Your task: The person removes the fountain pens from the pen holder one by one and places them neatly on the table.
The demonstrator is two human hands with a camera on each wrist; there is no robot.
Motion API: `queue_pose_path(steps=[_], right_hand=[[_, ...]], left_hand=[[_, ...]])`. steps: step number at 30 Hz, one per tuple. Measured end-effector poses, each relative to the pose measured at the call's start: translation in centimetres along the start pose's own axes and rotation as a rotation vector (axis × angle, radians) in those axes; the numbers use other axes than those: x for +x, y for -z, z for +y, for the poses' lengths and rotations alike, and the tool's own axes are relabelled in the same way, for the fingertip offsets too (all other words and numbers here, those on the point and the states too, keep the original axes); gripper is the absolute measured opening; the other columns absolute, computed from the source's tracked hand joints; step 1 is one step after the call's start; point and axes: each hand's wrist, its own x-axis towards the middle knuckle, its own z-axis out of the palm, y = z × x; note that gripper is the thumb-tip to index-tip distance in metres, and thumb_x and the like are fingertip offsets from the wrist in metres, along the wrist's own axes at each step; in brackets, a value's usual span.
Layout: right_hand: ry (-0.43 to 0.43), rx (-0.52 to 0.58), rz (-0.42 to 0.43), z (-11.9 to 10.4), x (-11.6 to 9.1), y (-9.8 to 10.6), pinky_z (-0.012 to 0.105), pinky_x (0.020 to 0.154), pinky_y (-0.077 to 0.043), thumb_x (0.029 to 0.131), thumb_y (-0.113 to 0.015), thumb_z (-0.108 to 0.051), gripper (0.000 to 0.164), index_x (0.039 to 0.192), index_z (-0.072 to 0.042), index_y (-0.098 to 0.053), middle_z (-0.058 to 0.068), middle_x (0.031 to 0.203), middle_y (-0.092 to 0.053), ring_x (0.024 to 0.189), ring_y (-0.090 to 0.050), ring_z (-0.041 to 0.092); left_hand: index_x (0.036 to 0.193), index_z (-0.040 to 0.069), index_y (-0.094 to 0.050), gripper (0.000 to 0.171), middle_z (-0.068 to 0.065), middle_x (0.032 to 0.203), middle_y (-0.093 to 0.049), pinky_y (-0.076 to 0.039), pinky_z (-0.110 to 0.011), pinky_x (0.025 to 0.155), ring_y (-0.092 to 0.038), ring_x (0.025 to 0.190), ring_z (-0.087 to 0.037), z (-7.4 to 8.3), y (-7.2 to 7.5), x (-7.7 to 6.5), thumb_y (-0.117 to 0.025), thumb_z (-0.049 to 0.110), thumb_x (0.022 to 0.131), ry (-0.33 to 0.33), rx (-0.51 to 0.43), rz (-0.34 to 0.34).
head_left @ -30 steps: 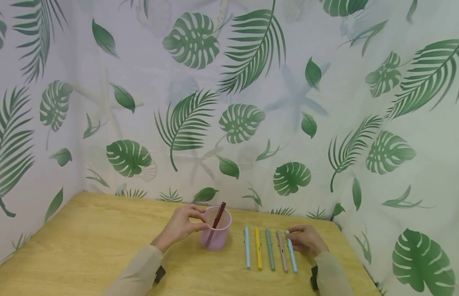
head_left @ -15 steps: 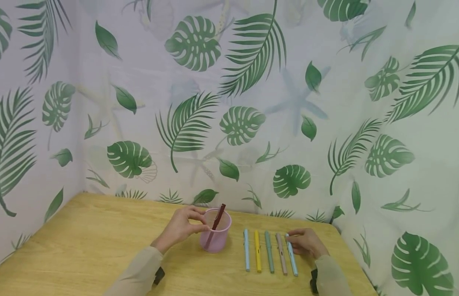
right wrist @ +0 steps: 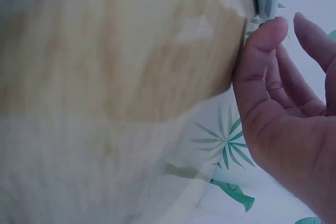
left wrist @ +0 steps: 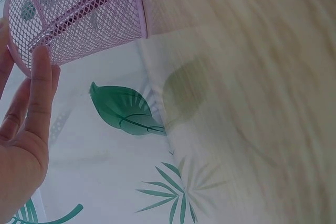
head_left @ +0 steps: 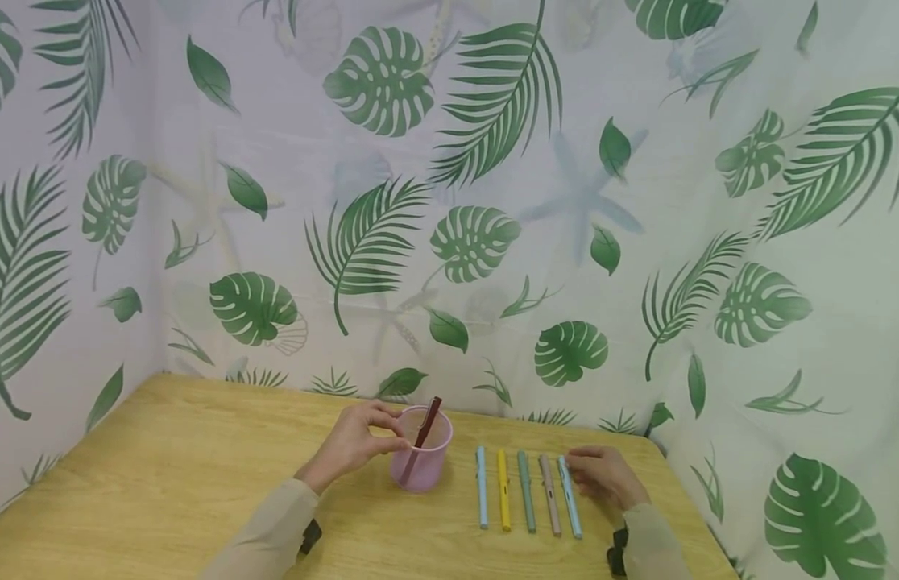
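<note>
A pink mesh pen holder (head_left: 419, 467) stands upright on the table, a dark red pen (head_left: 428, 423) leaning inside it. My left hand (head_left: 355, 441) pinches its rim from the left; in the left wrist view the thumb lies against the mesh (left wrist: 94, 22). To the right lies a row of pens: light blue (head_left: 482, 488), yellow (head_left: 503, 491), green (head_left: 527, 493), brown-pink (head_left: 550, 496) and another light blue pen (head_left: 570, 498). Just right of that last pen's upper end is my right hand (head_left: 605, 475), its fingers loosely bent and holding nothing.
The wooden table (head_left: 203, 467) extends to the left of the pen holder. A leaf-patterned cloth (head_left: 391, 242) covers the walls behind and at both sides, close to the table's back and right edges.
My right hand has let go of the rightmost light blue pen and shifted slightly right. My left hand stays at the pen holder's rim.
</note>
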Motion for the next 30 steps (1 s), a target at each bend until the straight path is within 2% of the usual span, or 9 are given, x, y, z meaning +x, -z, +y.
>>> queue_pose_path(steps=[6, 10, 15, 18, 21, 26, 30], right_hand=[[0.073, -0.038, 0.062, -0.1, -0.1, -0.2, 0.028, 0.066, -0.055, 0.094, -0.065, -0.020, 0.045, 0.129, 0.008, -0.056, 0.010, 0.100, -0.071, 0.076, -0.064, 0.011], [0.123, -0.020, 0.077, -0.5, -0.2, -0.7, 0.027, 0.068, -0.056, 0.095, -0.065, -0.019, 0.043, 0.127, 0.008, -0.058, 0.009, 0.098, -0.072, 0.079, -0.065, 0.011], [0.171, 0.052, 0.031, -1.1, -0.6, -1.5, 0.029, 0.075, -0.058, 0.095, -0.065, -0.021, 0.047, 0.130, 0.009, -0.056, 0.011, 0.108, -0.071, 0.090, -0.067, 0.015], [0.180, 0.082, -0.007, -1.7, -0.9, -2.0, 0.031, 0.080, -0.058, 0.095, -0.066, -0.023, 0.049, 0.131, 0.008, -0.055, 0.012, 0.114, -0.070, 0.095, -0.067, 0.017], [0.201, 0.094, -0.067, -2.3, -1.1, -2.6, 0.034, 0.084, -0.058, 0.096, -0.065, -0.024, 0.052, 0.134, 0.008, -0.053, 0.019, 0.121, -0.067, 0.101, -0.068, 0.022], [0.229, 0.078, -0.137, -3.3, -1.8, -3.7, 0.037, 0.084, -0.058, 0.098, -0.061, -0.021, 0.049, 0.135, 0.009, -0.051, 0.023, 0.123, -0.065, 0.104, -0.068, 0.028], [0.248, 0.092, -0.195, -4.0, -2.3, -4.5, 0.038, 0.086, -0.057, 0.099, -0.060, -0.021, 0.050, 0.135, 0.011, -0.049, 0.014, 0.114, -0.069, 0.101, -0.068, 0.024]], left_hand=[[0.076, 0.019, -0.077, 0.011, -0.011, 0.112, -0.070, -0.052, -0.026, 0.079, -0.064, 0.104, -0.025, -0.1, 0.0, 0.0, -0.085, 0.027, 0.076, 0.004, 0.000, -0.006], [0.076, 0.018, -0.077, 0.011, -0.010, 0.111, -0.070, -0.051, -0.026, 0.080, -0.064, 0.103, -0.025, 0.0, 0.1, -0.1, -0.085, 0.027, 0.076, 0.001, -0.007, -0.002], [0.077, 0.019, -0.077, 0.011, -0.007, 0.111, -0.071, -0.054, -0.034, 0.083, -0.064, 0.103, -0.024, 0.1, 0.1, -0.1, -0.085, 0.027, 0.075, 0.004, 0.002, 0.002], [0.077, 0.018, -0.077, 0.011, -0.009, 0.112, -0.071, -0.054, -0.041, 0.086, -0.064, 0.104, -0.025, 0.1, 0.2, -0.2, -0.085, 0.027, 0.076, 0.002, 0.004, -0.001], [0.077, 0.018, -0.077, 0.011, -0.010, 0.112, -0.071, -0.054, -0.043, 0.087, -0.064, 0.105, -0.025, 0.1, 0.3, -0.2, -0.085, 0.026, 0.076, 0.001, 0.004, 0.000], [0.077, 0.019, -0.077, 0.011, -0.007, 0.112, -0.071, -0.053, -0.029, 0.079, -0.064, 0.105, -0.026, 0.4, 0.3, -0.2, -0.085, 0.027, 0.076, 0.010, 0.004, -0.003], [0.076, 0.019, -0.077, 0.011, -0.008, 0.114, -0.070, -0.053, -0.027, 0.076, -0.063, 0.107, -0.027, 0.4, 0.3, -0.2, -0.085, 0.027, 0.076, 0.015, -0.009, -0.009]])
